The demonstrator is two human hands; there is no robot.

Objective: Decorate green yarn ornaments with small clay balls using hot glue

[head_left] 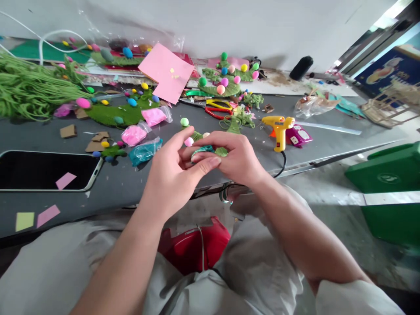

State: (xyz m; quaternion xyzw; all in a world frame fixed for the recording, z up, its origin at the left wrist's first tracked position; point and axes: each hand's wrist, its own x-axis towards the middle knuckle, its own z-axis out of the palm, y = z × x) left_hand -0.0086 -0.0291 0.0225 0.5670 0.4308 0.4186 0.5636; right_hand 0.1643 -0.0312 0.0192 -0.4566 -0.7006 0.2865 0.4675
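Observation:
My left hand (170, 173) and my right hand (234, 153) meet over the table's front edge. Between their curled fingers is a small teal piece (202, 149), mostly covered, so its kind does not show. A little green leaf-like piece (221, 152) shows in my right hand's curl. My left thumb presses toward my right fingertips, and its index finger points up. Just beyond the fingers lies a green strip with a light green ball (184, 122) and a pink ball (188, 141). Left of the hands sits a teal plastic packet (145, 152).
A yellow glue gun (278, 129) stands right of my hands, its cord running over the edge. Red-handled pliers (219, 112), pink packets (135, 134), pink paper (167, 72), green yarn (36, 89) and a phone (49, 170) lie about. Green bins (389, 168) stand at right.

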